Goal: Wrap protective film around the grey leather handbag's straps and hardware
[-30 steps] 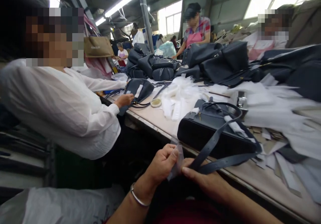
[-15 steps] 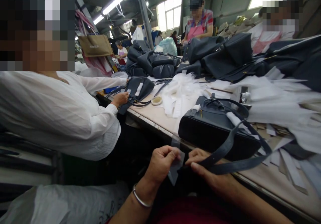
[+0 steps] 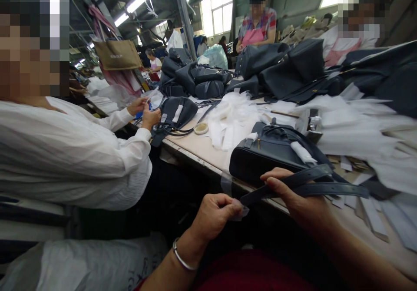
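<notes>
My left hand (image 3: 215, 217), a bracelet at its wrist, pinches a small piece of translucent film (image 3: 241, 214) over the table's front edge. My right hand (image 3: 289, 191) holds a dark navy strap (image 3: 339, 190) with its fingers and thumb. The strap's narrow end points left and reaches the film at my left fingertips; whether the film is wrapped round it I cannot tell. Behind my hands a dark navy handbag (image 3: 249, 158) lies on the table, with white wrapping (image 3: 302, 152) on a strap fitting. Another translucent strip (image 3: 226, 183) hangs from the table edge.
White sheets (image 3: 228, 121) and a tape roll (image 3: 201, 128) lie on the table (image 3: 182, 145). A metal tape dispenser (image 3: 314, 121) stands behind the handbag. Dark bags (image 3: 293, 65) are heaped farther back. At left a co-worker in a white blouse (image 3: 107, 165) handles another bag (image 3: 179, 113).
My right hand has moved right and up, drawing the strap straighter. My left hand has shifted slightly right with the film, now at the strap's end. The co-worker's hands have come together.
</notes>
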{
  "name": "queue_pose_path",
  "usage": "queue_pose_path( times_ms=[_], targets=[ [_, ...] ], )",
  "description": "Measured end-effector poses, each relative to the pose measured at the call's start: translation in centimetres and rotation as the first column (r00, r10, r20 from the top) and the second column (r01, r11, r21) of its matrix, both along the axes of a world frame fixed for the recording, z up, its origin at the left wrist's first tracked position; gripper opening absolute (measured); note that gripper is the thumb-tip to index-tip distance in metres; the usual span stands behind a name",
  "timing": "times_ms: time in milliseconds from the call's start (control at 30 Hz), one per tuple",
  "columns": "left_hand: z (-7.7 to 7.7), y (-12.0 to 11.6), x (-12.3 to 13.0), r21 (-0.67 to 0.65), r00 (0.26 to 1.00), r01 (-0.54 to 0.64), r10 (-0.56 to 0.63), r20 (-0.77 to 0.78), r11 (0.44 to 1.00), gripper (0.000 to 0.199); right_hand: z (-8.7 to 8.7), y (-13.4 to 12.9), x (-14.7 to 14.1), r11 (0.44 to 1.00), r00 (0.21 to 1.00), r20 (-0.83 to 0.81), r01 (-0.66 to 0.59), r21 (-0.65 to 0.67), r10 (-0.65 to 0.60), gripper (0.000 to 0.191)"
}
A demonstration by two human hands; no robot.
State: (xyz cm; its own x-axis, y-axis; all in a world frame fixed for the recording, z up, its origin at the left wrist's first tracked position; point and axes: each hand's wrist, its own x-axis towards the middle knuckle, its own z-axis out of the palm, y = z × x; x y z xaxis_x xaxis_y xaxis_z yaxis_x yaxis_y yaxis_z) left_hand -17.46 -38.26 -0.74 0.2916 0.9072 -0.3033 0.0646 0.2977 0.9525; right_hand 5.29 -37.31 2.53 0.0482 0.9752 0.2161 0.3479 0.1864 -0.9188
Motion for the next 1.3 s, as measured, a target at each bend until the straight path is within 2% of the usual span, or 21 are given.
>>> queue_pose_path(
  times_ms=[133, 433, 667, 833, 933, 1133, 1200, 1300],
  targets=[
    [-0.1, -0.1, 0.0, -0.042, 0.999, 0.032, -0.031, 0.030, 0.999, 0.037, -0.1, 0.2, -0.2, 0.999, 0.999, 0.017, -0.037, 0.034, 0.036, 0.026],
    [1.0, -0.1, 0.1, -0.076, 0.996, 0.068, -0.064, 0.062, 0.995, 0.032, -0.1, 0.4, -0.4, 0.990, 0.995, 0.061, -0.091, 0.108, 0.085, 0.022],
    [0.9, 0.0, -0.3, -0.065, 0.991, 0.115, -0.110, 0.075, 0.991, 0.026, -0.1, 0.7, -0.4, 0.992, 0.994, 0.045, -0.104, 0.074, 0.101, 0.022],
    [1.2, 0.1, -0.7, -0.059, 0.988, 0.151, -0.150, 0.030, 0.987, 0.021, 0.1, 0.6, -0.7, 0.984, 0.984, 0.054, -0.170, 0.043, 0.168, 0.023],
    [1.4, 0.2, -0.8, -0.060, 0.991, 0.125, -0.127, -0.041, 0.990, 0.023, 0.0, 0.5, -0.7, 0.977, 0.977, 0.039, -0.210, 0.020, 0.210, 0.023],
    [1.4, 0.3, -0.7, -0.060, 0.992, 0.125, -0.127, -0.028, 0.990, 0.031, 0.3, 0.5, -0.4, 0.969, 0.970, 0.015, -0.242, -0.040, 0.243, 0.028],
    [1.3, 0.4, -0.6, -0.033, 0.990, 0.128, -0.129, -0.057, 0.991, 0.032, 0.0, 0.4, -1.0, 0.967, 0.968, 0.018, -0.249, -0.059, 0.250, 0.029],
    [1.2, 0.5, -0.1, 0.001, 0.988, 0.133, -0.132, -0.085, 0.991, 0.038, -1.6, -0.4, -2.6, 0.967, 0.968, 0.043, -0.245, -0.067, 0.248, 0.028]
  ],
)
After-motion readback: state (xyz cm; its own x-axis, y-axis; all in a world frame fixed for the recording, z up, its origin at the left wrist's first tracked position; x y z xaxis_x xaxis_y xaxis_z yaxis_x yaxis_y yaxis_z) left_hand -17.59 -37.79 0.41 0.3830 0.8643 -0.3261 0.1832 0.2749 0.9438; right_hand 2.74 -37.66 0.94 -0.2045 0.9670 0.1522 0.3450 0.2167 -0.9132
